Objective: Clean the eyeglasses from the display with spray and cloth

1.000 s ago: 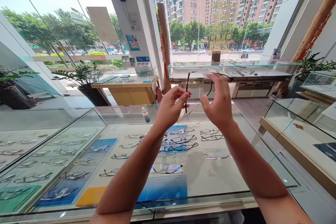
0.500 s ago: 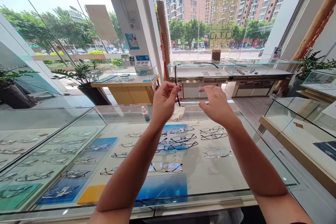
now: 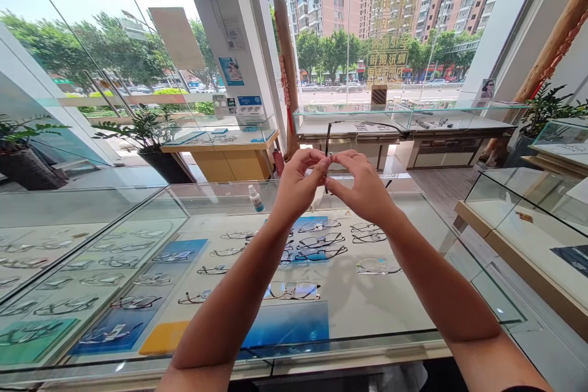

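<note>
Above the glass counter I hold a pair of dark-framed eyeglasses [image 3: 327, 138], turned edge-on, one thin temple stretching to the right. My left hand [image 3: 301, 182] is closed, thumb and fingers pinching the frame near its middle. My right hand [image 3: 362, 182] meets it there, its thumb and fingertips closed on the same part of the frame. Fingers cover most of the lenses. Behind my left wrist a small white spray bottle [image 3: 256, 198] with a blue-green label stands on the counter.
Under the glass of the display counter [image 3: 362, 312] lie several rows of eyeglasses [image 3: 321, 239], some on blue cards. An orange card [image 3: 165, 338] lies at the front left. More display cases [image 3: 519, 196] stand right and behind. A potted plant [image 3: 151, 128] is by the window.
My right hand has moved left and closed on the eyeglasses beside my left hand. My left hand and the eyeglasses have shifted slightly right and down.
</note>
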{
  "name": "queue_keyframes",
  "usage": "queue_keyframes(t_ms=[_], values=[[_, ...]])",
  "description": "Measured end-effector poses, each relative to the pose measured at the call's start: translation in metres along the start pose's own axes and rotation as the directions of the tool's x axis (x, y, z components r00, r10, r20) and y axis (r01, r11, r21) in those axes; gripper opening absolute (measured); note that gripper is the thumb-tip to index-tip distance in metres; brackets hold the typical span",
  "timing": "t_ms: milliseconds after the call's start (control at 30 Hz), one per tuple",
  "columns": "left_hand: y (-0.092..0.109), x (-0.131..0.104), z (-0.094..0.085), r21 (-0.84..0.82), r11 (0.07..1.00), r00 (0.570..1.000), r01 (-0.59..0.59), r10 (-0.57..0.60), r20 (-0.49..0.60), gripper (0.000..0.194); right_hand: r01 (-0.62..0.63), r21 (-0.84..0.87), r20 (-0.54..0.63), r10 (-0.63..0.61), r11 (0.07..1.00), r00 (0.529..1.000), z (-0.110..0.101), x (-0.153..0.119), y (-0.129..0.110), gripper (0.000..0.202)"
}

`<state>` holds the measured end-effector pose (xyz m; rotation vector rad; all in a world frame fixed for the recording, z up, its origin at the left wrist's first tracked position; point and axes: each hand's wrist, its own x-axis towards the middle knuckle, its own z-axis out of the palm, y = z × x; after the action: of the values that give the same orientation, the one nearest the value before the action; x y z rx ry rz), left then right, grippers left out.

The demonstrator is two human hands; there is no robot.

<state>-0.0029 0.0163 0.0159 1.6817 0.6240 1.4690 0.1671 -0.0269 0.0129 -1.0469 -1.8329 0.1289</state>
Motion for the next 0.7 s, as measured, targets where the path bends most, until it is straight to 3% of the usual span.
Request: queue_keyframes(t_ms=[233, 400, 567, 700], values=[[0.002, 0.000, 0.003, -0.040, 0.998, 0.997, 0.056, -0.054, 0.049, 0.043, 0.058, 0.087, -0.021, -0.056, 0.995, 0.998, 0.004, 0.001, 0.002, 0.016], [0.006, 0.002, -0.011, 0.111, 0.994, 0.999, -0.024, 0.019, 0.043, 0.030, 0.050, 0.092, -0.033, -0.047, 0.994, 0.998, 0.004, 0.002, 0.004, 0.021], [0.015, 0.014, -0.065, 0.403, 0.909, 0.986, -0.109, 0.151, -0.075, 0.022, 0.028, 0.077, -0.057, -0.024, 0.997, 0.998, -0.001, 0.001, 0.007, 0.029], [0.005, 0.030, -0.120, 0.570, 0.821, 0.966, 0.028, 0.124, -0.226, 0.025, 0.038, 0.064, -0.070, -0.033, 0.997, 0.997, -0.002, 0.000, 0.008, 0.030]])
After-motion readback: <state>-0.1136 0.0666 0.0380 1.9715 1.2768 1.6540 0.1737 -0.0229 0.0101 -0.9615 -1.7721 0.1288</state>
